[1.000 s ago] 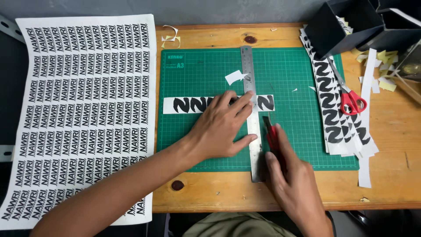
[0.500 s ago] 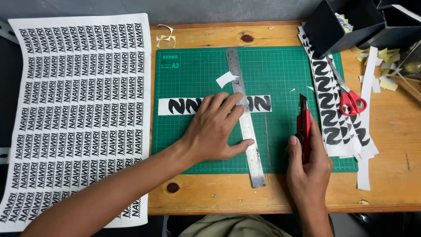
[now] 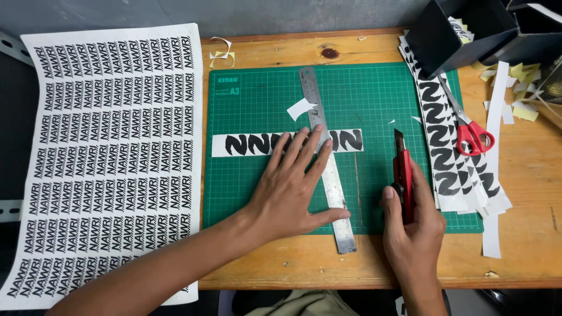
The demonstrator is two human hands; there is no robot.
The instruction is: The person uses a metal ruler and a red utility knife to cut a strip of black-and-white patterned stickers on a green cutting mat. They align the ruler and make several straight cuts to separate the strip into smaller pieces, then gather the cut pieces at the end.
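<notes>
The left hand (image 3: 291, 190) lay flat, fingers spread, pressing the steel ruler (image 3: 327, 158) across the printed strip (image 3: 246, 144) on the green cutting mat (image 3: 374, 93); the right hand (image 3: 413, 225) gripped a red knife (image 3: 403, 175), lifted beside the ruler

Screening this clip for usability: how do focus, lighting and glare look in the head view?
Head view: sharp and evenly lit, no motion blur on the left hand or right hand; soft shadows only; slight sheen on the steel ruler, none on the green cutting mat; mild wide-angle bowing at the edges.
</notes>
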